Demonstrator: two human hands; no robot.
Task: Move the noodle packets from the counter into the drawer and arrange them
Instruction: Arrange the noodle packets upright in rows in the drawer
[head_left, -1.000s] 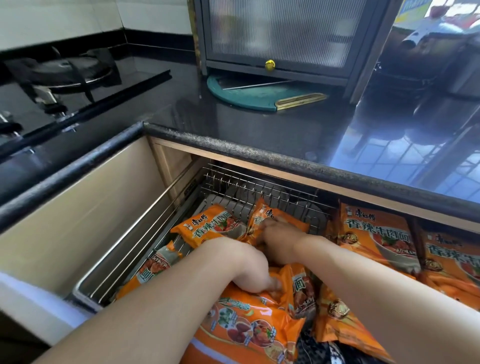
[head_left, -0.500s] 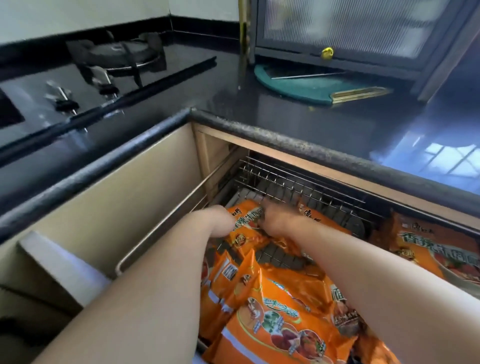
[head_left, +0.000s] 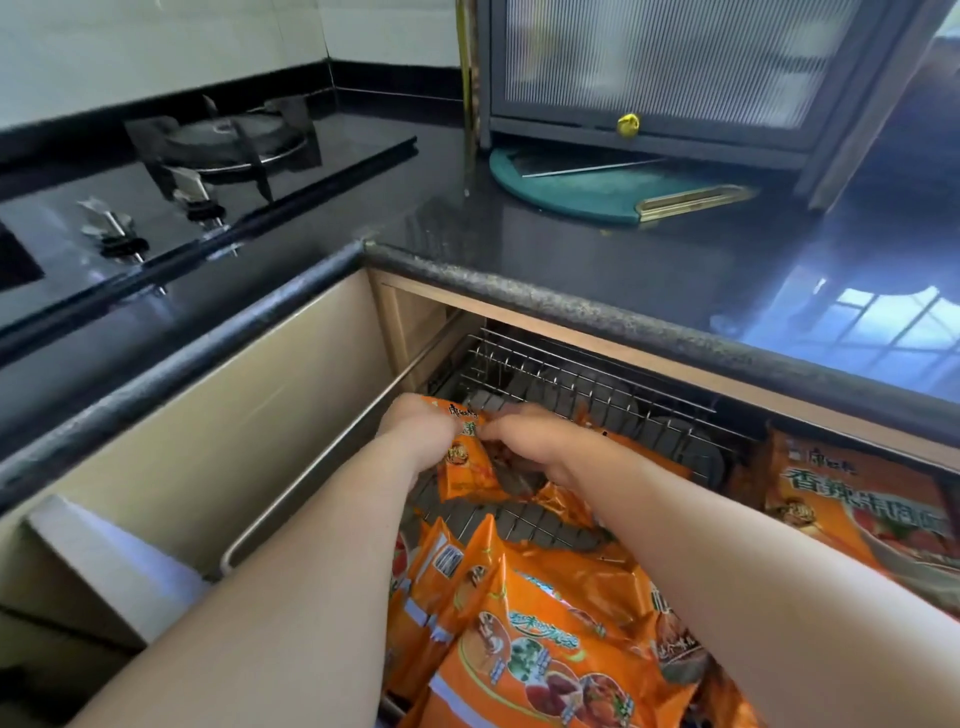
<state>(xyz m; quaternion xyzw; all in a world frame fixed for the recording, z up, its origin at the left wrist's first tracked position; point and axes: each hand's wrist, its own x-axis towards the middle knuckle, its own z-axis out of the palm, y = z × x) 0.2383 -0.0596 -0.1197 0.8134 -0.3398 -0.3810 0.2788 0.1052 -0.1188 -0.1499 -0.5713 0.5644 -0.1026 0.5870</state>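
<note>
Noodle packets lie in the drawer's wire basket below the bench; the stove sits left, a cabinet behind.

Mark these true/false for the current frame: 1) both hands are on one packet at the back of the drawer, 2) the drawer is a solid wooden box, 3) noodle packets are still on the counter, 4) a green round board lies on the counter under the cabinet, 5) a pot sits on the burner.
1) True. The left hand and right hand hold an orange packet near the back of the drawer.
2) False. It is a wire basket.
3) False. No packets show on the visible counter; all seen are in the drawer.
4) True. The green board lies there.
5) False. The burner is bare.
</note>
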